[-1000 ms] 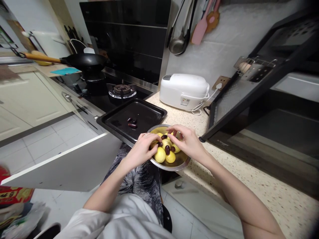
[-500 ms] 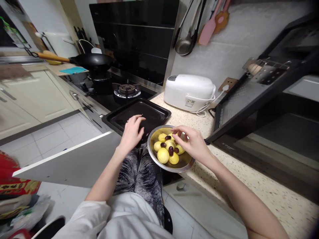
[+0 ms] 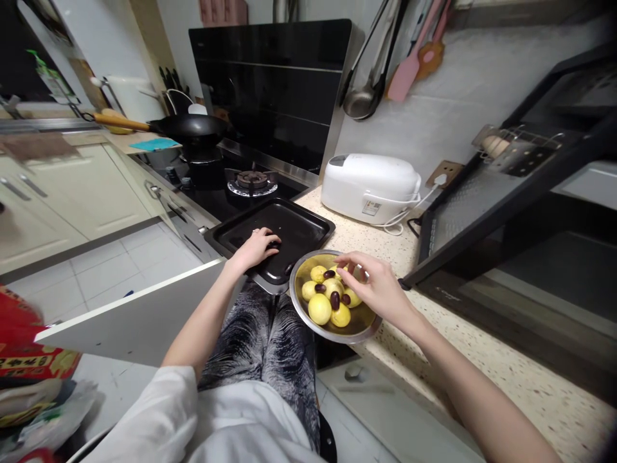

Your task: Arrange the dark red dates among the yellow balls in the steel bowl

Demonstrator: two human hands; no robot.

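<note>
My left hand point(image 3: 259, 248) is low over the black baking tray point(image 3: 308, 225), fingers curled toward the thumb. Something dark shows at its fingertips, hard to tell from the tray. One dark oval piece point(image 3: 289, 267) lies near the tray's front right. Close beside it is a metal bowl point(image 3: 297, 302) with several round yellow balls point(image 3: 319, 309) and several dark red, grape-like ovals point(image 3: 335, 300). Above the bowl's far right side, my right hand point(image 3: 369, 278) has thumb and fingers bent close together; what they pinch, if anything, is hidden.
A white rice cooker point(image 3: 369, 186) stands behind the bowl. The gas stove point(image 3: 251, 182) and a wok point(image 3: 193, 125) are farther left. On the right is a black oven point(image 3: 520, 251). A cabinet door point(image 3: 144, 315) hangs open at lower left.
My left hand has lowered toward the tray and its fingers have curled more. My right hand stays over the bowl. The whole view has shifted slightly.
</note>
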